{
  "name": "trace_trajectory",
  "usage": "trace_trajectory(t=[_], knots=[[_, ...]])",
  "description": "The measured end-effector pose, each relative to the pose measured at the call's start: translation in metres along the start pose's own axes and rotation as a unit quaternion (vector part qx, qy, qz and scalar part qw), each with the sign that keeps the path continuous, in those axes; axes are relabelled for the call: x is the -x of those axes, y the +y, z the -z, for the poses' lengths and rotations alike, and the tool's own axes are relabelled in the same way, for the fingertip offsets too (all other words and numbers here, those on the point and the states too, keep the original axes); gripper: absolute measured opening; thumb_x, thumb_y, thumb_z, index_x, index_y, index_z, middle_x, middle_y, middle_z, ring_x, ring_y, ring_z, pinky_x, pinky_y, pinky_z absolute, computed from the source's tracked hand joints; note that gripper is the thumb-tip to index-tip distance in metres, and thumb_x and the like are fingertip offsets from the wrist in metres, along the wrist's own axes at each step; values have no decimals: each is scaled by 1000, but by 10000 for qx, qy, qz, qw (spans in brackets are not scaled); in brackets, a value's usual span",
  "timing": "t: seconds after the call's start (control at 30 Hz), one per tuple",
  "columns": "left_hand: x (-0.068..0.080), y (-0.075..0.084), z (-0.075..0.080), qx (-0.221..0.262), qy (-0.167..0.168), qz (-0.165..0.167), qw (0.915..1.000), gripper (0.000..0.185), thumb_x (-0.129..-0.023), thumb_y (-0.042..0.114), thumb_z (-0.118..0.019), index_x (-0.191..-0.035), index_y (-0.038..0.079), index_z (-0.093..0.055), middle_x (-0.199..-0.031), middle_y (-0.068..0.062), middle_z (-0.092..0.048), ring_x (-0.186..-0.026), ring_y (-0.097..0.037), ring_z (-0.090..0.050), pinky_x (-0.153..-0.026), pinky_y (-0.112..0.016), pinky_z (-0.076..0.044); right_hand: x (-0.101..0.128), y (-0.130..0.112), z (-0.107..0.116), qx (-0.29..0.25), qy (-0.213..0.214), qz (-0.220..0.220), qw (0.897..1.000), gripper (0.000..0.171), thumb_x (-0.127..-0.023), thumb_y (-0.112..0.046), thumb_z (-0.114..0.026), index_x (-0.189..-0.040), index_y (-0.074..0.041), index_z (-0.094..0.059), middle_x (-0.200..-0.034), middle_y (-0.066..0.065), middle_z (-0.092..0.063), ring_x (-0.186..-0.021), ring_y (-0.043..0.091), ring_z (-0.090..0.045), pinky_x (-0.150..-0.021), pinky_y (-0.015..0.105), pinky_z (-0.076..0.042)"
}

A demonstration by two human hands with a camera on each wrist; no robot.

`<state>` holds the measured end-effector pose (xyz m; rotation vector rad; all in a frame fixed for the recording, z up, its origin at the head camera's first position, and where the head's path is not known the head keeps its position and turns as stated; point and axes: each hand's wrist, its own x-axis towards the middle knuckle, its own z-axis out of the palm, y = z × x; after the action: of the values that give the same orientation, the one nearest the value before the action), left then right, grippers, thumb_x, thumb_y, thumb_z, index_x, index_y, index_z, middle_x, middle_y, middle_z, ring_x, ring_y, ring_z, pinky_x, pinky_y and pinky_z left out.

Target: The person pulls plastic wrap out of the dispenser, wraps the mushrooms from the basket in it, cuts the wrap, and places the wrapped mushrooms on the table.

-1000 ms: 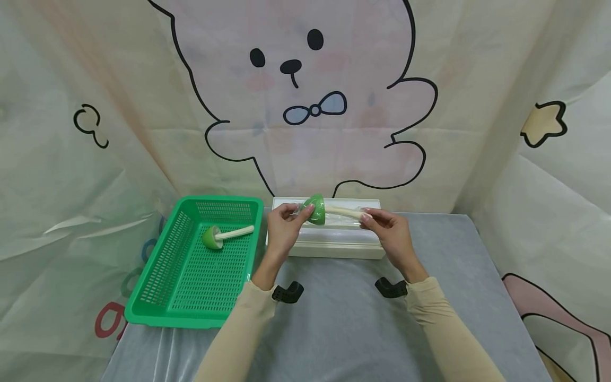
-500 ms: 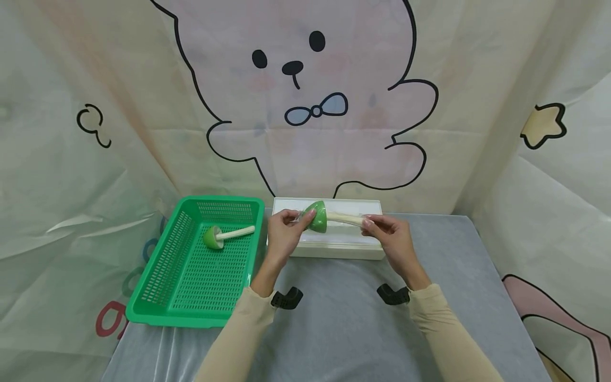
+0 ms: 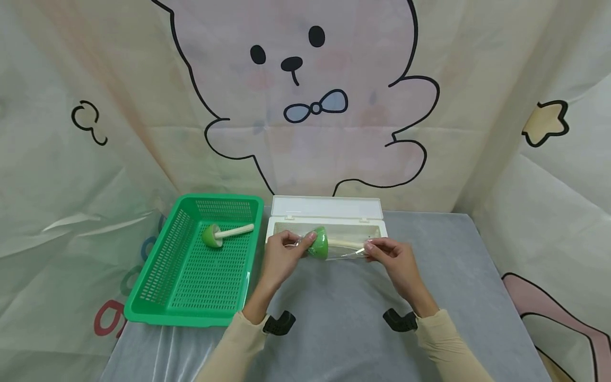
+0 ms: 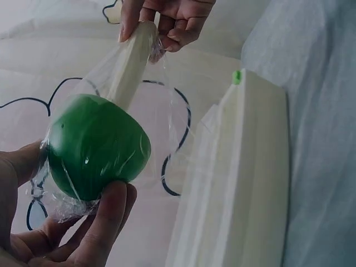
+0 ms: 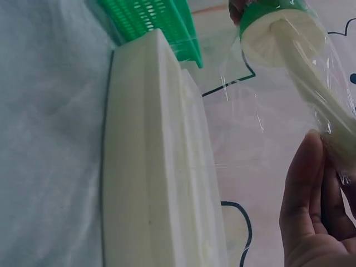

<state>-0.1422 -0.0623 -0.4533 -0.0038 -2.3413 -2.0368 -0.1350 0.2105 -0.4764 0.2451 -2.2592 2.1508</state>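
Observation:
Between my hands a toy mushroom point(image 3: 320, 243), green-capped with a pale stem, lies sideways in clear plastic film. The thumb and fingers of my left hand point(image 3: 281, 257) pinch the wrapped cap point(image 4: 97, 147), where the film is bunched up. My right hand point(image 3: 395, 261) pinches the film at the stem's end. Loose film point(image 5: 245, 130) spreads beside the stem in the right wrist view. Just beyond the hands is a long white box point(image 3: 279, 223), its lid point(image 3: 326, 207) raised at the back. The mushroom hides part of the box's front.
On the left stands a green perforated basket point(image 3: 133, 313), with another green-capped mushroom point(image 3: 211, 236) in it. A grey cloth point(image 3: 343, 329) covers the table. Behind, a curtain point(image 3: 363, 154) printed with a bear closes off the back.
Both hands have brought the mushroom down and toward me, from over the box's back part to its front edge. The inside of the box now shows. The basket and its mushroom stay put.

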Motion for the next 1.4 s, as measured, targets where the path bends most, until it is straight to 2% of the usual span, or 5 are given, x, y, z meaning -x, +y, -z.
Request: trace_trajectory(t=[0.17, 0.4, 0.77, 1.1, 1.4], knots=[[17, -15, 2, -311, -246, 323, 9987, 42, -89, 42, -79, -81, 2, -68, -79, -8, -71, -67, -25, -74, -61, -33, -60, 19, 13, 0, 175, -186, -329, 9991, 25, -98, -7, -67, -108, 16, -67, -93, 19, -73, -77, 19, -72, -73, 33, -60], [32, -41, 0, -924, -371, 738, 9923, 48, -89, 48, -77, -73, 4, -66, -64, -4, -67, -55, -20, -69, -49, -30, -49, 41, 40, -4, 146, -432, -1252, 9911, 30, -98, -10, -68, -111, 17, -66, -91, 17, -74, -77, 23, -72, -73, 36, -61], [25, -85, -17, -1476, -94, 1214, 9815, 47, -92, 46, -74, -70, 6, -62, -55, -3, -63, -57, -33, -71, -47, -28, -47, 37, 73, -17, 315, 205, -2308, 9723, 32, -98, -16, -70, -110, 14, -69, -81, 15, -72, -66, 19, -69, -64, 36, -60], [5, -103, -32, -1853, 365, 1428, 9716, 47, -93, 47, -72, -68, 9, -60, -51, -3, -61, -46, -19, -64, -47, -28, -44, 21, 92, -32, 1917, 262, -1659, 9670, 28, -94, -15, -75, -110, 8, -73, -78, 10, -70, -65, 11, -61, -58, 23, -49], [0, -111, -43, -2188, 705, 972, 9683, 46, -92, 48, -72, -80, 4, -64, -72, -7, -61, -65, -22, -56, -57, -38, -46, 5, 107, -33, 2719, 449, -1732, 9455, 27, -95, -24, -73, -93, 2, -77, -64, 2, -65, -56, 11, -55, -54, 27, -44]])
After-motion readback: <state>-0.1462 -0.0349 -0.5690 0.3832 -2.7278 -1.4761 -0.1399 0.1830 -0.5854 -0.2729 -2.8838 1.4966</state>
